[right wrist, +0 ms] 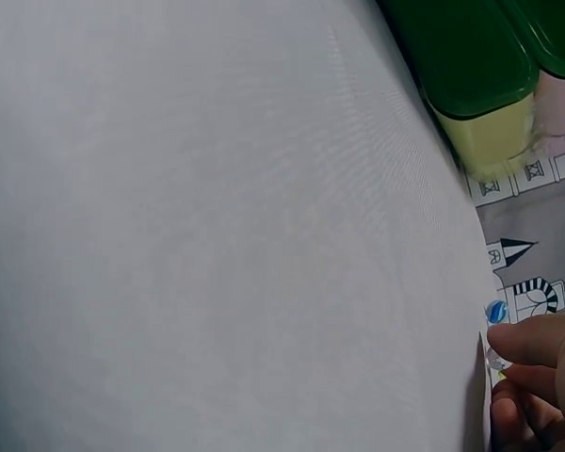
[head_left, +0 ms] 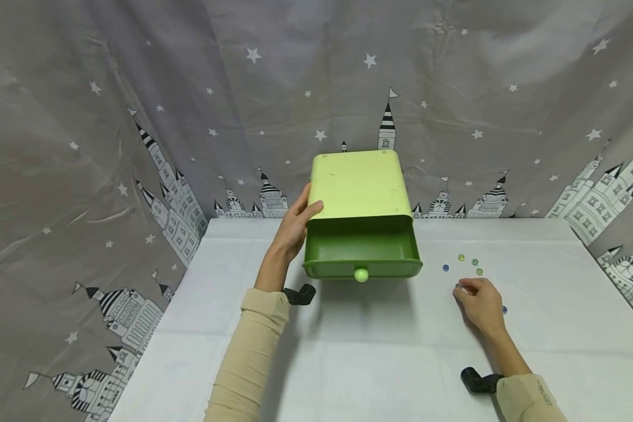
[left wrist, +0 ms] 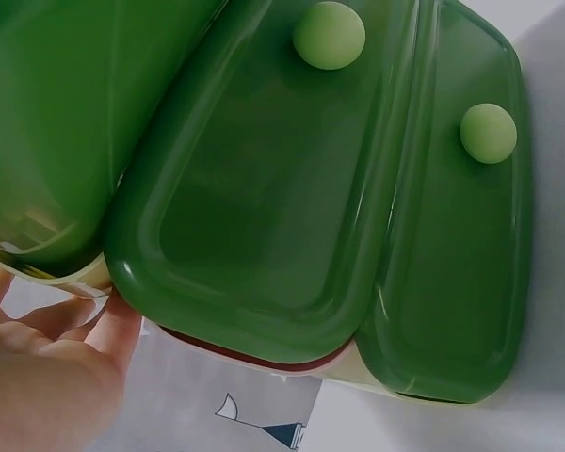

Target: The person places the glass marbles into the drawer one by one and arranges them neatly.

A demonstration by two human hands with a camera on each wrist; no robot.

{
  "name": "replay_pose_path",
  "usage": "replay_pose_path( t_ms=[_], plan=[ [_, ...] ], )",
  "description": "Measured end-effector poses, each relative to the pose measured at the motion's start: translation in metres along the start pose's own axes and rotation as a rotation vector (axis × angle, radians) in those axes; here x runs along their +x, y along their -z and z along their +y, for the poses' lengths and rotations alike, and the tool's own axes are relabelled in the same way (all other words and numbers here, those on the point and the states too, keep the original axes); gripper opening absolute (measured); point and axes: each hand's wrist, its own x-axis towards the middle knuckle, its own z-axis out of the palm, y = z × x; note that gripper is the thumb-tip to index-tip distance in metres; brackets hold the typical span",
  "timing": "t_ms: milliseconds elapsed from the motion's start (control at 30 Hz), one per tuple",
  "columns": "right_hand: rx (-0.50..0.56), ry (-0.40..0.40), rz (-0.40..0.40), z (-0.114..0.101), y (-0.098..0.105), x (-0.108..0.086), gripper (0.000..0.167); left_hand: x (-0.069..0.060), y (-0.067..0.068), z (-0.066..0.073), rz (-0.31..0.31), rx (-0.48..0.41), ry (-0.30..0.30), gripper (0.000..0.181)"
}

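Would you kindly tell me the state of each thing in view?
Drawer unit: upright
Top drawer: pulled open, nothing visible inside
Middle drawer: appears shut
Lower drawer: appears shut
Left hand: touching the drawer unit's side
Right hand: pinching one marble
Loose marbles: scattered on the white tabletop

Perhaps a curtained-off corner of a room: grey cloth (head_left: 322, 29) printed with castles (head_left: 273, 200) and stars (head_left: 253, 55) surrounds a white-covered table (head_left: 364, 375)
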Motion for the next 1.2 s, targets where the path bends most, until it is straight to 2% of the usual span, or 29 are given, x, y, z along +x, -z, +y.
replay_pose_path(
  t_ms=[233,367,767,1200],
  plan=[
    [-0.012,0.036,0.005,-0.0032,-0.0013,0.0035,0.024,-0.0004,0.0035,0.0023,0.011,0.005,-0.003,0.075],
    [-0.018,0.027,0.007,-0.0023,-0.0020,0.0039,0.022,-0.0028,0.0024,0.0060,0.005,0.004,0.002,0.074],
    [-0.004,0.011,0.017,0.0004,-0.0027,-0.0001,0.020,0.0000,0.0034,0.0003,0.001,0.018,0.003,0.071],
    [-0.006,0.050,0.034,0.0039,-0.0028,-0.0039,0.019,0.0003,-0.0008,-0.0007,0.017,-0.001,0.004,0.075]
  ],
)
